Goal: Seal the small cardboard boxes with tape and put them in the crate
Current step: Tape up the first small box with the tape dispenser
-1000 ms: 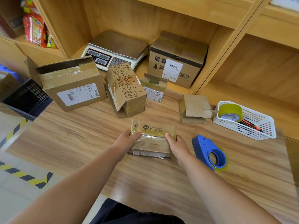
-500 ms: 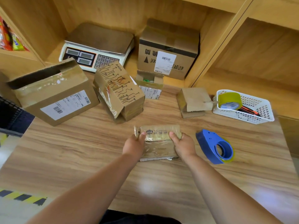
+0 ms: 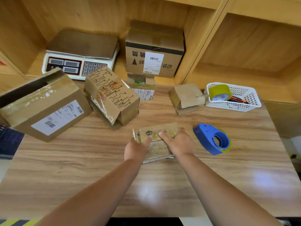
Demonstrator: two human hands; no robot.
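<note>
A small flat cardboard box (image 3: 156, 132), glossy with tape, lies on the wooden table (image 3: 81, 160) in front of me. My left hand (image 3: 136, 148) grips its left side with the thumb on the top flap. My right hand (image 3: 178, 143) grips its right side, thumb pressing the flap near the middle. A blue tape dispenser (image 3: 213, 139) lies just right of my right hand. The dark crate (image 3: 8, 137) shows at the left edge, mostly hidden.
Other boxes stand behind: a large labelled one (image 3: 45, 108) at left, a printed one (image 3: 112, 97), a small open one (image 3: 141, 88), another small one (image 3: 185, 98). A white basket (image 3: 241, 103) holds a tape roll (image 3: 219, 92). A scale (image 3: 79, 57) and a box (image 3: 154, 51) sit on the shelf.
Both thumbs have slid inward over the box's top flap, pressing it down. The camera has tilted and moved closer, so the crate has slipped toward the left edge.
</note>
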